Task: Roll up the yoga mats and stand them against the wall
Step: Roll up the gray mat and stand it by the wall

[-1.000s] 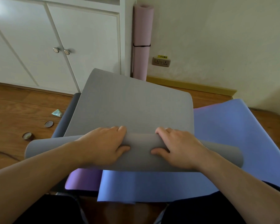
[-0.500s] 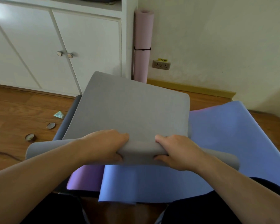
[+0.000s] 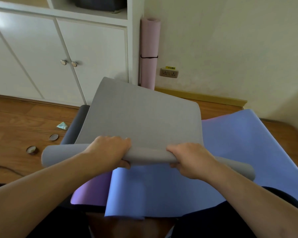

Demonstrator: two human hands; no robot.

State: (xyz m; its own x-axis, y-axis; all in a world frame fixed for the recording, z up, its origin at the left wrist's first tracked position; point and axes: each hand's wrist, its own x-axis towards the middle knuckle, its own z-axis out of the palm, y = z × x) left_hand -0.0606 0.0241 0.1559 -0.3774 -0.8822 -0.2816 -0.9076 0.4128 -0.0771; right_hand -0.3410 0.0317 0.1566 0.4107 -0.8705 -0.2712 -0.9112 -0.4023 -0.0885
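Observation:
A grey yoga mat (image 3: pixel 141 117) lies in front of me, its near end wound into a roll across the picture. My left hand (image 3: pixel 110 152) and my right hand (image 3: pixel 189 158) both grip that roll, fingers over the top and thumbs underneath. Under it lies a blue mat (image 3: pixel 230 145), spread flat, with a purple mat (image 3: pixel 91 191) showing at its left edge. A dark grey mat (image 3: pixel 74 127) sticks out along the grey mat's left side. A rolled pink mat (image 3: pixel 149 54), tied with a black band, stands upright against the wall in the corner.
A white cabinet (image 3: pixel 46 54) with two knobs fills the left rear. On the wooden floor (image 3: pixel 15 127) at left lie two small round tins (image 3: pixel 32 149), a pale green wrapper (image 3: pixel 63 125) and a black cable. A wall socket (image 3: pixel 169 73) sits above the skirting board.
Both hands have gone from lying over the roll to curling around it. The roll has moved forward, taking in more of the grey mat, and the view has tilted downward.

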